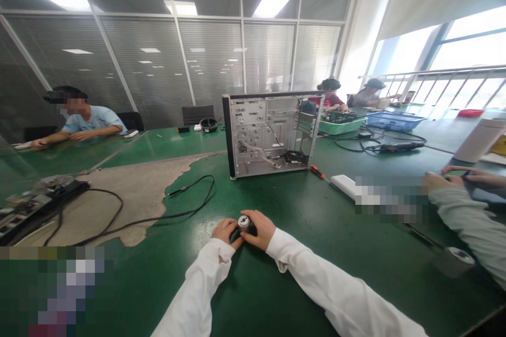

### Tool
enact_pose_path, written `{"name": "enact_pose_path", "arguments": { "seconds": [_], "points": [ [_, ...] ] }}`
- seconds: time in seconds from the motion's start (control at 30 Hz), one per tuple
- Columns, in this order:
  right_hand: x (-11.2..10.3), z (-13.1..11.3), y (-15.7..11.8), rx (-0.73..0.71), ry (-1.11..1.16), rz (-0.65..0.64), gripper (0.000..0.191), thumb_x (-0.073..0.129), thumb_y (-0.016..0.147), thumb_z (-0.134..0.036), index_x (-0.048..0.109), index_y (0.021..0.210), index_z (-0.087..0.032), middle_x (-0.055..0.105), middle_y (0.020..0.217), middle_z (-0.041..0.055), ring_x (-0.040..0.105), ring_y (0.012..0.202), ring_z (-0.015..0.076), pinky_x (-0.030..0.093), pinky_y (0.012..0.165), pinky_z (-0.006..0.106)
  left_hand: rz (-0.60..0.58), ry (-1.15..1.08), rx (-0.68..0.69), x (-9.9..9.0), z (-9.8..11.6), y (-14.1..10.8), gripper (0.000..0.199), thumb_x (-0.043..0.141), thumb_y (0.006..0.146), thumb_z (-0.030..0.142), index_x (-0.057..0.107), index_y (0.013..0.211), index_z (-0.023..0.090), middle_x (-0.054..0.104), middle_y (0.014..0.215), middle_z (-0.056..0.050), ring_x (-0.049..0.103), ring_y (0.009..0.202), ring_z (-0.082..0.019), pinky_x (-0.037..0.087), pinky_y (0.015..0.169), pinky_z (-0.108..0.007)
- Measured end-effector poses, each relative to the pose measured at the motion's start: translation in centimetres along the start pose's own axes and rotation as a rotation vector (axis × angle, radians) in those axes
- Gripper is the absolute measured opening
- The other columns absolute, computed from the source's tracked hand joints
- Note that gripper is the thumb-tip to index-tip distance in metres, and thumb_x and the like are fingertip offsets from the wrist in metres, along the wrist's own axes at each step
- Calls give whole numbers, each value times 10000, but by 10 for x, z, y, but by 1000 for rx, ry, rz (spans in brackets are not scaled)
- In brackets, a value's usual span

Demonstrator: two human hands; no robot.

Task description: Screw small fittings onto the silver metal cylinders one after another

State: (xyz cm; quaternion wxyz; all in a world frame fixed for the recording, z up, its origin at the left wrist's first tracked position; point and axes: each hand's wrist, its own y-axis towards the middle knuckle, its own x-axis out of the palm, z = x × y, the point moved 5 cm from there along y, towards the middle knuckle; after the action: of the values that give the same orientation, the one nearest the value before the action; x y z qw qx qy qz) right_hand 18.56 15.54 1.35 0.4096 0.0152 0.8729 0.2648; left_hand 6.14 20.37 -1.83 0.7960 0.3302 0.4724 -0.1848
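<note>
A small silver metal cylinder point(244, 223) with dark holes in its top stands upright between my hands, low in the middle of the view. My left hand point(226, 233) closes round its left side, with the fingertips near its base. From the right, my right hand point(259, 229) wraps it, the index finger at its top edge and the thumb at its lower front. Beyond my hands an open computer case point(272, 134) stands on the green table point(221, 289), with loose cables and a fan inside. An orange-handled screwdriver point(317, 171) lies by its right corner.
A black cable point(158, 218) runs from the power strips point(39, 205) at left. On the right are a white bar point(348, 187), another metal cylinder point(454, 261) and a person's hands. Green point(342, 125) and blue baskets point(395, 121) stand further back, near other people.
</note>
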Motion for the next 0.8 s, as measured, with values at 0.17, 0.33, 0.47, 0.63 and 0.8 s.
{"name": "enact_pose_path", "arguments": {
  "seconds": [0.17,0.33,0.47,0.63,0.8],
  "points": [
    [-23,-4,-24,44,7,26,471,540,644,-253,409,1091,-185,515,951,66,478,885,171,405,769,316,-18,-37,9,-6,5,-3,337,534,661,377,570,950,208,547,958,-63,496,905,-218,411,771,-355],
    [-60,7,-68,108,-55,32,423,504,667,-257,418,1074,-180,527,934,67,498,863,164,421,763,309,-43,-54,-5,-6,4,-1,326,532,668,367,572,949,205,545,962,-64,500,899,-213,408,777,-355],
    [-95,29,-113,260,-170,100,397,476,687,-353,447,1045,-184,542,954,75,530,807,160,448,705,296,-21,-40,-28,-2,1,0,309,542,656,349,576,936,220,547,950,-53,498,896,-211,410,769,-351],
    [-140,50,-179,515,-332,316,388,443,664,-508,508,892,-200,577,829,55,547,730,178,448,645,302,2,-25,-20,-1,0,0,297,539,654,345,578,929,237,551,945,-44,499,889,-207,412,765,-339],
    [-184,68,-245,754,-518,448,476,444,599,-601,501,872,-215,585,823,43,564,716,202,446,630,321,17,-16,17,1,-3,3,283,509,677,340,580,925,224,551,933,-57,502,887,-210,412,761,-337]
  ]
}}
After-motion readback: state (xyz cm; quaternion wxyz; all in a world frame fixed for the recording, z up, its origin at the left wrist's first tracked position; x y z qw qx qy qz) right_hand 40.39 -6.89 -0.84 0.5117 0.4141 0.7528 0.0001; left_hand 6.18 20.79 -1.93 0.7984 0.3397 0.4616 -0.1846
